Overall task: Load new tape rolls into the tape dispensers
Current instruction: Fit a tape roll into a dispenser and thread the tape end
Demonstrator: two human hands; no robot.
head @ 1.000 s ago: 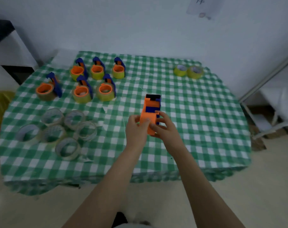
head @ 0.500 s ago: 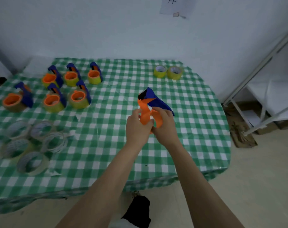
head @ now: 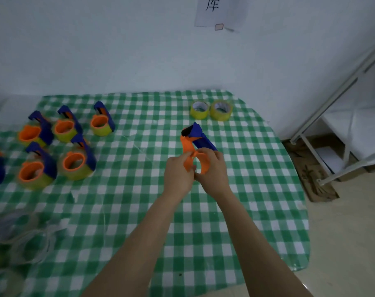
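Observation:
Both my hands hold an orange and blue tape dispenser (head: pixel 195 142) above the middle of the checked table; it carries no roll. My left hand (head: pixel 178 174) grips the orange ring from the left, and my right hand (head: pixel 212 168) curls round the ring's right side under the blue handle. Two yellow tape rolls (head: pixel 211 109) stand at the far edge of the table, beyond the dispenser. Several dispensers with yellow rolls in them (head: pixel 64 144) stand at the far left.
The green and white checked tablecloth (head: pixel 257 189) covers the table, whose right edge falls to a beige floor. Several empty clear tape cores (head: pixel 21 243) lie at the near left. A white metal rack (head: pixel 343 125) stands to the right against the wall.
The dispenser has turned in my hands from end-on to side-on, so its ring and blue handle show. The view has swung to the right.

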